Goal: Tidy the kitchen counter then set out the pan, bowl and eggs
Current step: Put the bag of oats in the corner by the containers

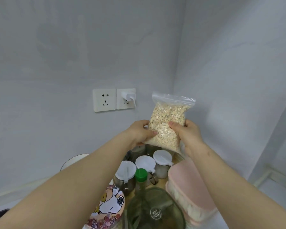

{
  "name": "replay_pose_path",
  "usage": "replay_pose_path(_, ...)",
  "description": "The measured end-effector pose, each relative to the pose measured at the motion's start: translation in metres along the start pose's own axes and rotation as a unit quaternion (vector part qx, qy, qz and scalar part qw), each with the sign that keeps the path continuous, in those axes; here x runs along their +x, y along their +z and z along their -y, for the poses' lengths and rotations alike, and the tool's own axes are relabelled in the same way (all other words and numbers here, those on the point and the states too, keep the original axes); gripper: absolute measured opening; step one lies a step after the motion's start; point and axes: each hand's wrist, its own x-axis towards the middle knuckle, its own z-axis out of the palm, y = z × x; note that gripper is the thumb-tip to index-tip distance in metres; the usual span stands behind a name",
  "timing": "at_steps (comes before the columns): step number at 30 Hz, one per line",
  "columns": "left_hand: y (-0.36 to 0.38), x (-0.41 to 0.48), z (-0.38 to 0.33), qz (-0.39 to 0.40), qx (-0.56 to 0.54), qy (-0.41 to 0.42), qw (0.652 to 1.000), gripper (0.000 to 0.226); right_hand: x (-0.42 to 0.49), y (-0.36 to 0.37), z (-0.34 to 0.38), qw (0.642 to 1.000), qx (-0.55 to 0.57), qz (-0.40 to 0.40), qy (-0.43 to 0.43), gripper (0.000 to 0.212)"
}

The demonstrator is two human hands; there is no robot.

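A clear zip bag of oats (pixel 168 119) is held upright in the air in front of the wall corner. My left hand (pixel 139 132) grips its left edge, thumb across the front. My right hand (pixel 186 132) grips its right side, thumb pressed into the oats. Below my right arm stands a pink lidded box (pixel 188 184) with pale round shapes, possibly eggs, seen through its side. A glass pan lid (pixel 155 210) with a round knob lies at the bottom middle. No bowl shows plainly.
Under the bag stand three jars with white lids (pixel 145 163), a green-capped bottle (pixel 140 175) and a cartoon-dog printed container (pixel 108 205). A white round rim (pixel 73 160) peeks out behind my left arm. Two wall sockets (pixel 114 100), one with a white charger.
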Motion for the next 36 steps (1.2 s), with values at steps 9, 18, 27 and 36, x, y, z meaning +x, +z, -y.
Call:
replay_pose_path(9, 0.039, 0.082, 0.005, -0.029, 0.009, 0.087, 0.996, 0.038, 0.068, -0.042, 0.001, 0.996, -0.036, -0.007, 0.076, 0.019)
replay_pose_path(18, 0.080, 0.122, 0.043, -0.015, 0.121, 0.076, 0.990, 0.047, 0.106, -0.069, -0.039, 0.989, -0.071, -0.129, 0.023, 0.009)
replay_pose_path(27, 0.106, 0.133, 0.062, 0.063, 0.249, 0.048, 0.965, 0.048, 0.122, -0.082, -0.087, 0.956, -0.238, -0.154, 0.074, 0.030)
replay_pose_path(36, 0.117, 0.142, 0.079, 0.092, 0.348, 0.070, 0.931, 0.048, 0.133, -0.086, -0.105, 0.906, -0.408, -0.099, 0.054, 0.040)
